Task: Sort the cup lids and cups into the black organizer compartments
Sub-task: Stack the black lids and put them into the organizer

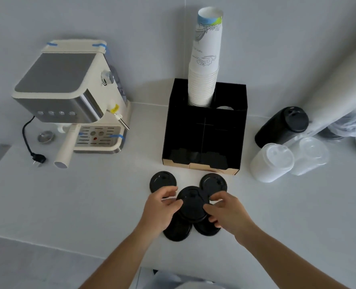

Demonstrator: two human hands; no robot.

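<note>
Several black cup lids lie on the white counter in front of the black organizer (204,130). My left hand (160,209) and my right hand (227,211) both grip the middle black lid (191,205) by its edges, slightly above the others. Two more lids (162,181) (213,183) lie just beyond it, and two others (178,230) (206,229) lie partly under my hands. A tall stack of white paper cups (205,65) stands in the organizer's back left compartment. The front compartments are dark; their contents are unclear.
A cream espresso machine (68,97) with a plug and cord stands at the left. Right of the organizer lie a sleeve of black lids (281,126), a sleeve of white lids (270,163) and clear plastic lids (310,155). The counter's front edge runs below my forearms.
</note>
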